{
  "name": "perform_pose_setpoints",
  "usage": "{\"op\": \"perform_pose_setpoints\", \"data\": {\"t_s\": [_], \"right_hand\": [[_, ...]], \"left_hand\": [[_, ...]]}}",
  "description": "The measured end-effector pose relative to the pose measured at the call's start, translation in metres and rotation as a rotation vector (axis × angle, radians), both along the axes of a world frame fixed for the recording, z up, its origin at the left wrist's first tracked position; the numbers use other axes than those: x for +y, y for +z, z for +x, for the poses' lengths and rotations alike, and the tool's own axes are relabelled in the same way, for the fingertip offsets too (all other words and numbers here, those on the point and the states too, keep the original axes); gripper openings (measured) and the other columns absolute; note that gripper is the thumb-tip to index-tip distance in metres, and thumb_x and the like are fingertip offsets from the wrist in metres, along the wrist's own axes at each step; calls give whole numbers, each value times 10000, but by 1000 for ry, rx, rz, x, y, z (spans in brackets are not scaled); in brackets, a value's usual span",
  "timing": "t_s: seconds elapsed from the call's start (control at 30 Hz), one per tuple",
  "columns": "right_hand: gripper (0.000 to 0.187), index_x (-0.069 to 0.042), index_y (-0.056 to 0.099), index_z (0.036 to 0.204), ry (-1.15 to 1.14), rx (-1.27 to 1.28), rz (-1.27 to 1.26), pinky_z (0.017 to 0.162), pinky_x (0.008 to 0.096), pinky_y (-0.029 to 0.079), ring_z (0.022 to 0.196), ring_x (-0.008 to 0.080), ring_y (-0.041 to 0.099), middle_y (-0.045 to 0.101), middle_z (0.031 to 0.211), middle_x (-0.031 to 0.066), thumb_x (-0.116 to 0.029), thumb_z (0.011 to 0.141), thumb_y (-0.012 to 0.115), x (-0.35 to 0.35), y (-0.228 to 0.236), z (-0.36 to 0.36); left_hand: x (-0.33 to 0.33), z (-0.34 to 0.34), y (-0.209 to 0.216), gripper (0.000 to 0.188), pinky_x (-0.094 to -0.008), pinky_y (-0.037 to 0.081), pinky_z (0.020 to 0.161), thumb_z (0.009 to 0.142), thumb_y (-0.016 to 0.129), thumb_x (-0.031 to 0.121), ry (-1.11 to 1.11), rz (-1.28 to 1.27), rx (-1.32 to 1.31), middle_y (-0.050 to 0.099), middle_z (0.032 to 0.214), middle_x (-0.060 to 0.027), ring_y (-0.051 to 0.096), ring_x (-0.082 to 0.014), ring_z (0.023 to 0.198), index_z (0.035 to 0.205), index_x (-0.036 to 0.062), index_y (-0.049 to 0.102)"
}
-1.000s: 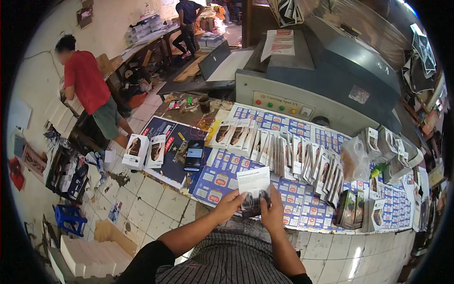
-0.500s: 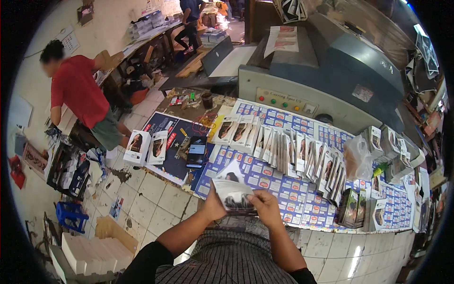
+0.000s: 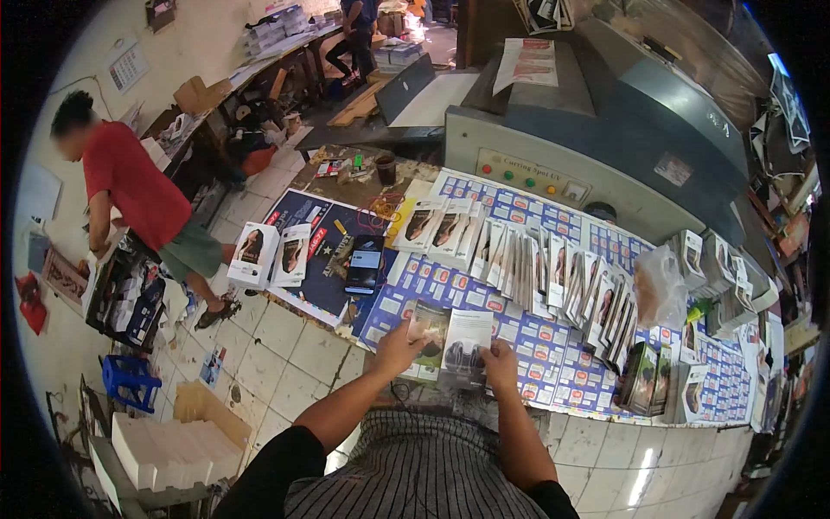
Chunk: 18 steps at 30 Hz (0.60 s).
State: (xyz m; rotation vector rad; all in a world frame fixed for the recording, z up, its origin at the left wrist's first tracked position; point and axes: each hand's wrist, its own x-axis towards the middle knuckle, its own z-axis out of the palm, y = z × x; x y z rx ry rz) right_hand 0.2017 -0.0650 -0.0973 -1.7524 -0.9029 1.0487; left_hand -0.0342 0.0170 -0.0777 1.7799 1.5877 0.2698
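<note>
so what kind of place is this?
Likely a small print or packaging workshop. A big grey machine stands behind a table covered in printed sheets, rows of flat printed cartons stand on it, and both hands hold one such carton.

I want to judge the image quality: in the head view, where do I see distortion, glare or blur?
Head view: fisheye bending curves the edge of the grey-green machine and the white floor tiles; black corners frame the picture; bright glare sits at the doorway top centre; the left hand and right hand, holding flat printed cartons, look sharp enough.
</note>
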Motion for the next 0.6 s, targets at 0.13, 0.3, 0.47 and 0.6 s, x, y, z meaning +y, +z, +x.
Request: {"op": "perform_pose_setpoints", "data": {"t_s": [0.13, 0.3, 0.47, 0.6], "right_hand": [[282, 42, 648, 1020, -91, -235, 91, 734, 344, 532, 796, 241, 692, 717, 909, 168, -165, 848, 729, 1, -4, -2], [278, 44, 641, 1030, -100, -331, 147, 753, 360, 541, 844, 285, 705, 720, 949, 195, -156, 855, 724, 1, -10, -1], [307, 5, 600, 1156, -77, 144, 194, 778, 331, 522, 875, 188, 656, 700, 999, 114, -78, 879, 705, -2, -25, 9], [419, 14, 567, 1263, 77, 134, 76, 773, 309, 525, 892, 165, 646, 681, 1090, 94, -46, 871, 703, -10, -20, 12]], "left_hand": [[-6, 14, -10, 642, -504, 412, 1033, 887, 687, 244, -44, 420, 201, 509, 1414, -176, 493, -322, 1295, 1452, 70, 436], [4, 15, -50, 580, -541, 207, 1185, 927, 558, 230, -738, 555, 169, 366, 1565, -76, 281, -296, 1468, 1486, 146, 426], [-4, 17, -42, 591, -542, 182, 1192, 995, 502, 460, -753, 586, 155, 378, 1559, -96, 295, -316, 1458, 1493, 152, 428], [-4, 16, -41, 660, -553, 173, 1188, 988, 489, 534, -771, 626, 200, 377, 1559, -95, 287, -319, 1459, 1498, 122, 414]]}}
